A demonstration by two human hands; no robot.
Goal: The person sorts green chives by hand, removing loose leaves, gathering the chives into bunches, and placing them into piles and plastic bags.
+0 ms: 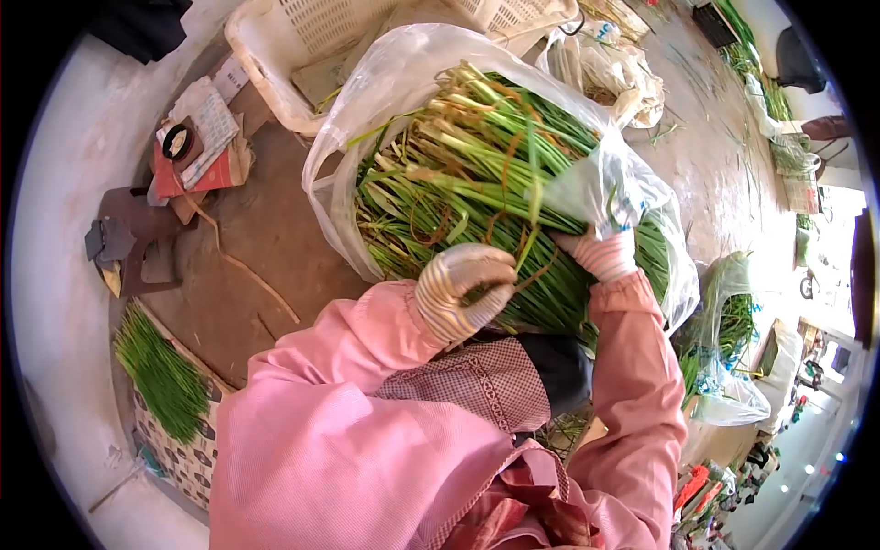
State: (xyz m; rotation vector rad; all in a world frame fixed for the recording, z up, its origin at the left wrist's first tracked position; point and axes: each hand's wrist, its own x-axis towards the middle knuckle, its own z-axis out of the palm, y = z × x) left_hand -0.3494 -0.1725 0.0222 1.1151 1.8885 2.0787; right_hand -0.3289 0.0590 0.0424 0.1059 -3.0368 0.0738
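A big heap of garlic chives (486, 165), with pale stem ends and dry brown strands among it, fills a clear plastic bag (385, 69) in front of me. My left hand (466, 289), in a striped glove, is closed at the near side of the heap. Its thumb and fingers pinch a thin strand (539, 273). My right hand (600, 252), gloved too, reaches under a flap of the bag at the right. Its fingers are closed on the chives and partly hidden among them.
A cream plastic crate (275, 69) stands behind the bag. At left are cardboard with a dark cup (179, 142), a brown box (137, 234) and a neat chive bundle (163, 371). More bagged greens (733, 316) stand right. A white sack (632, 87) lies behind.
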